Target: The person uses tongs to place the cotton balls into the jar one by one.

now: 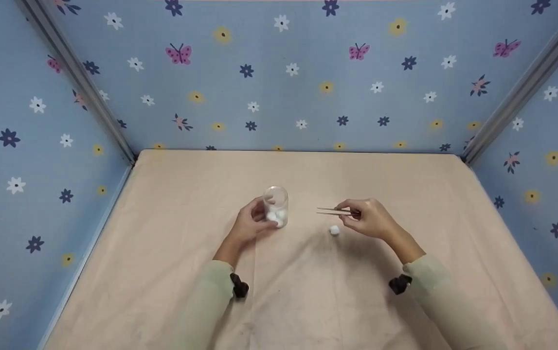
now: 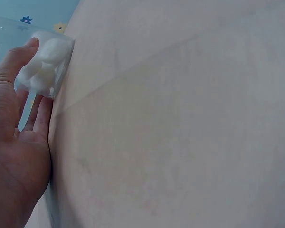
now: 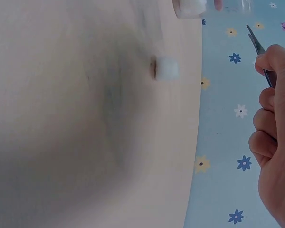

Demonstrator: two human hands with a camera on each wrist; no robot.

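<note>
A person is sitting at a table covered with a tan cloth (image 1: 162,291), with blue flowery walls (image 1: 308,73) all around. Their left hand (image 1: 249,226) is wrapping its fingers around a small clear jar (image 1: 276,204). The jar is standing up near the middle of the cloth, and soft white cotton balls (image 1: 276,217) are sitting at its bottom. From the left wrist view the cotton is looking fluffy and lumpy behind the see-through side.

Their right hand (image 1: 371,218) is pinching thin metal tweezers (image 1: 332,211) between curled fingers. The tweezers are pointing toward the jar, and their tips are holding nothing.

One small white cotton ball (image 1: 334,230) is lying alone on the cloth, just beside the right hand and a bit closer to the front edge. It is looking round and puffy.
</note>
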